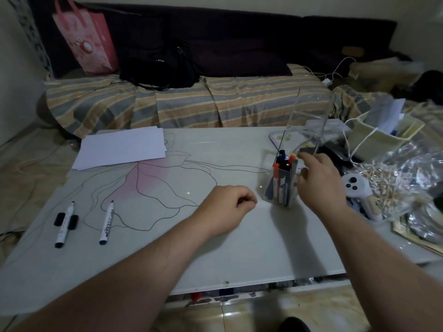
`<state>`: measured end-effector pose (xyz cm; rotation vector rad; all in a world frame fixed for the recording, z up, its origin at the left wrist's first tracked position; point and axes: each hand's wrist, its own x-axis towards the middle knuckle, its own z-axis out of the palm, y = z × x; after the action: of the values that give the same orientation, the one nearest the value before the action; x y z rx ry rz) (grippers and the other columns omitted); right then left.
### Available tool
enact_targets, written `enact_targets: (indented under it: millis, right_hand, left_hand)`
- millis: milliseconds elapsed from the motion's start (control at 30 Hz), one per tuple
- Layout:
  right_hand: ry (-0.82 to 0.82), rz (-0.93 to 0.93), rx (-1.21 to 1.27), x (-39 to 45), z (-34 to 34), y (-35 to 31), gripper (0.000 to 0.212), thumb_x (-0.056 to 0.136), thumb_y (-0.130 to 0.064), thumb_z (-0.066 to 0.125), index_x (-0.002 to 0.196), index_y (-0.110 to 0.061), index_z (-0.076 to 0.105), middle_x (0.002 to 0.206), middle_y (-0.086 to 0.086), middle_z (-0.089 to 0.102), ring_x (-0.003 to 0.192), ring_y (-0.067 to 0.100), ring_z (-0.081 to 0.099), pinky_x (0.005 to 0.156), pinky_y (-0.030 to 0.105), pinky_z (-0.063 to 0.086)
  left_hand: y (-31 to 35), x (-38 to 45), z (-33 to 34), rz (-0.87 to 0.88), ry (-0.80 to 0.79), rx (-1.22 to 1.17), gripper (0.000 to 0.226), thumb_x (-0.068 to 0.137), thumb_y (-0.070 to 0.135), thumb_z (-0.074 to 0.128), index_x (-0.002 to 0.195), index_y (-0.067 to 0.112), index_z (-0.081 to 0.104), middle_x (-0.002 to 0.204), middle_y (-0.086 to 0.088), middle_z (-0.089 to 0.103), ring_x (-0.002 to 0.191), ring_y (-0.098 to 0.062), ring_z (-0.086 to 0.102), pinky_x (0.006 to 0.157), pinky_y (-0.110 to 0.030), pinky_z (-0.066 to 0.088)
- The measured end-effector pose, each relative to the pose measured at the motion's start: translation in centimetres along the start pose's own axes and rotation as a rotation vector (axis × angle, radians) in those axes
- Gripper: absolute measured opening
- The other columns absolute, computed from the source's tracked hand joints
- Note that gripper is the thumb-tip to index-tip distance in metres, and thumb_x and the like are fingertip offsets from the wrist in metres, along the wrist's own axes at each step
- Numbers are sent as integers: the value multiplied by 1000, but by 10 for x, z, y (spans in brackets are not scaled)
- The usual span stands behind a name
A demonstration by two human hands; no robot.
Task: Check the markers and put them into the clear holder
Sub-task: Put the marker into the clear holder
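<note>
The clear holder (pixel 279 195) stands on the table right of centre, its tall clear lid (pixel 309 116) hinged upward behind it. Several markers with red, blue and black caps stand inside it. My right hand (pixel 320 183) rests against the holder's right side, fingers curled at the rim by a dark-capped marker (pixel 294 167); whether it grips that marker I cannot tell. My left hand (pixel 226 207) lies loosely fisted on the table left of the holder, holding nothing. At the left lie two uncapped black markers (pixel 65 225) (pixel 107 222), with two loose black caps (pixel 60 219) beside the leftmost.
A stack of white paper (pixel 122 147) lies at the table's back left. Clutter fills the right side: a white controller (pixel 354 185), a bag of wooden pegs (pixel 381 185), a cream tote (pixel 381 137). A striped sofa (pixel 182 104) stands behind the table (pixel 239 255).
</note>
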<state>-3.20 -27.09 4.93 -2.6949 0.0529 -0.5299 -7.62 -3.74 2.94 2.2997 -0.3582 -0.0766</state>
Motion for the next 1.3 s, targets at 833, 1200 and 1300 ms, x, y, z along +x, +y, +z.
enact_targets:
  millis: [833, 1200, 1300]
  right_hand:
    - [-734, -703, 50, -143, 164, -273, 64, 93, -63, 40, 152, -46, 21, 154, 9, 24, 132, 36, 30, 101, 53, 39]
    - [-635, -696, -98, -137, 190, -282, 51, 101, -54, 32, 145, -29, 39, 142, 7, 45, 121, 34, 39, 92, 51, 39]
    - [-574, -645, -124, -126, 183, -276, 40, 103, -43, 45, 134, -19, 52, 129, 11, 55, 113, 36, 51, 86, 46, 46]
  left_hand:
    - [-237, -132, -186, -866, 303, 749, 25, 87, 48, 65, 108, 39, 75, 109, 1, 69, 101, -25, 62, 77, -34, 49]
    - [-226, -120, -163, -680, 128, 627, 17, 78, 41, 79, 94, 38, 74, 96, 12, 73, 100, -18, 64, 91, -37, 51]
    - [-219, -118, -158, -609, 151, 345, 19, 77, 25, 84, 90, 31, 72, 92, 11, 72, 88, -12, 66, 77, -26, 50]
